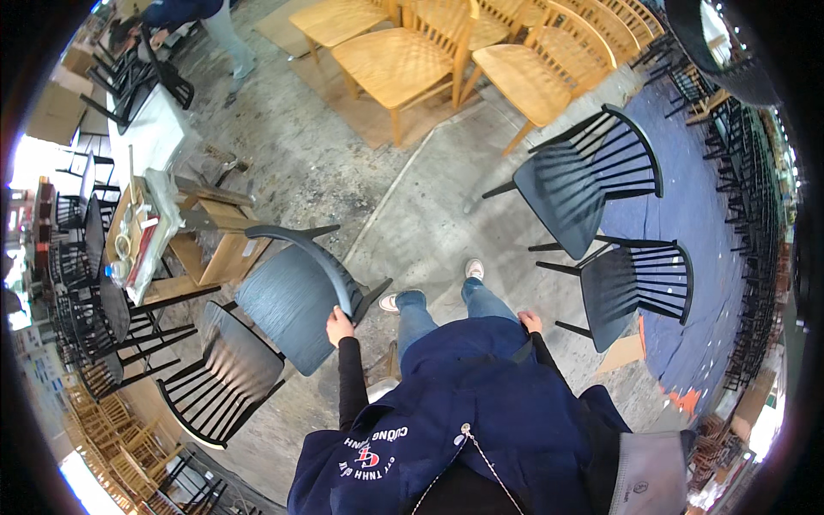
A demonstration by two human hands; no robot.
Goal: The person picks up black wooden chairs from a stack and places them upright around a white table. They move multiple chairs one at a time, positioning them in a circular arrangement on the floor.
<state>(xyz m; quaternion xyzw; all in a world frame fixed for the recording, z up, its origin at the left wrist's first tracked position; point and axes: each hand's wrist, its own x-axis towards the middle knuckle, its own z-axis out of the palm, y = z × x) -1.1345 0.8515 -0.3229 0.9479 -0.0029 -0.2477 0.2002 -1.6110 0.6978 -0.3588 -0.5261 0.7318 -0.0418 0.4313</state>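
Hands are set well apart. Left hand (340, 327) is closed on the near end of the curved back rail of a wide-seated black wooden chair (287, 300). This chair stands at the person's left, just beside a black spindle-backed wooden chair (225, 356). Right hand (530, 321) is positioned at the edge of a navy-blue cloth jacket (498, 378), fingers curled; whether it grips the cloth cannot be told. 2 black slat-backed side chairs (562, 206) stand at the right, near a blue floor sheet (687, 360). Honey-coloured wooden chairs (395, 64) are grouped ahead, well apart from both hands.
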